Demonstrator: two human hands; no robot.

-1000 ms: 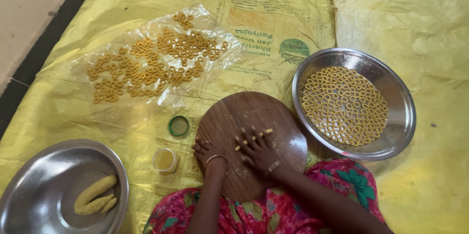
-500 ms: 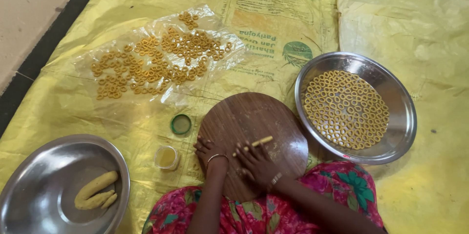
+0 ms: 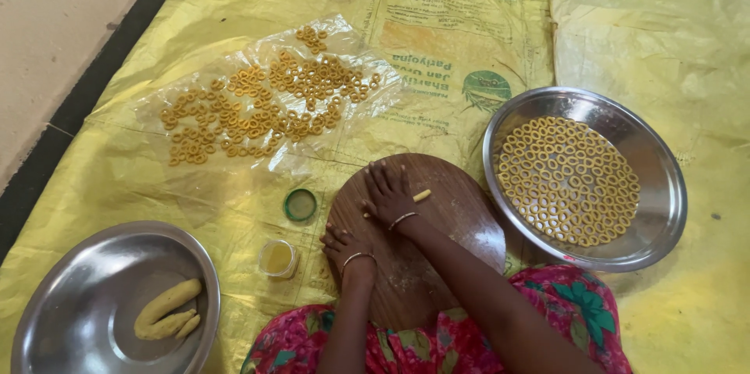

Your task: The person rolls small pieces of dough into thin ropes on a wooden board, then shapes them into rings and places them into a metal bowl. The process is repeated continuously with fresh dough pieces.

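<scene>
A round wooden board (image 3: 461, 222) lies on the yellow sheet in front of my lap. My right hand (image 3: 388, 196) lies flat on the board's left part, fingers spread, pressing on a thin strip of yellow dough (image 3: 422, 195); only the strip's right end shows beside the palm. My left hand (image 3: 346, 246) rests on the board's near-left edge, fingers apart, holding nothing. Both wrists wear thin bangles.
A steel plate (image 3: 660, 218) at the right holds several rows of dough rings. A clear plastic sheet (image 3: 156, 108) at the back carries more rings. A steel plate (image 3: 70, 296) at the near left holds dough logs (image 3: 166, 309). A small jar (image 3: 278, 258) and green lid (image 3: 300, 204) sit left of the board.
My right hand has slid away from me across the board, from its near middle to its far left, and now covers most of the dough strip. The left hand has barely moved.
</scene>
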